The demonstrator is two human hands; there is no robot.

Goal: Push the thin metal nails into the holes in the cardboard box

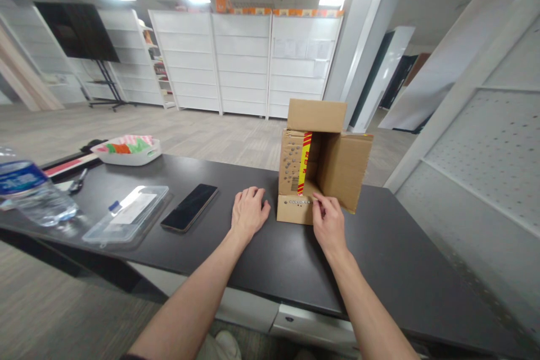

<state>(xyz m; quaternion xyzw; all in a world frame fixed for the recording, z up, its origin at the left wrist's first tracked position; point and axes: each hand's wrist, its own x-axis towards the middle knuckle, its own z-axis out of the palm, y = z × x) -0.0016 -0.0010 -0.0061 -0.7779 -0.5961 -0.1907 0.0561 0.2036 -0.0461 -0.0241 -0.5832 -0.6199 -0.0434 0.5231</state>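
Observation:
A cardboard box point(291, 160) stands on the dark table with its opening towards me and its flaps spread. Yellow and red tape point(304, 163) runs down its left flap, where many small grey round dots are scattered. Along the lower flap point(295, 214) goes a row of small silvery dots point(298, 202). At the right end of that row my right hand point(329, 222) has thumb and forefinger pinched together against the flap; whatever is between them is too small to make out. My left hand point(250, 214) rests on the tabletop left of the box, fingers loosely apart and holding nothing.
A black phone point(189, 208) lies left of my left hand. Beyond it are a clear plastic case point(130, 214) with paper inside, a water bottle point(36, 191) and a white basket point(129, 158) of colourful packets. A perforated panel point(485, 163) borders the table's right side.

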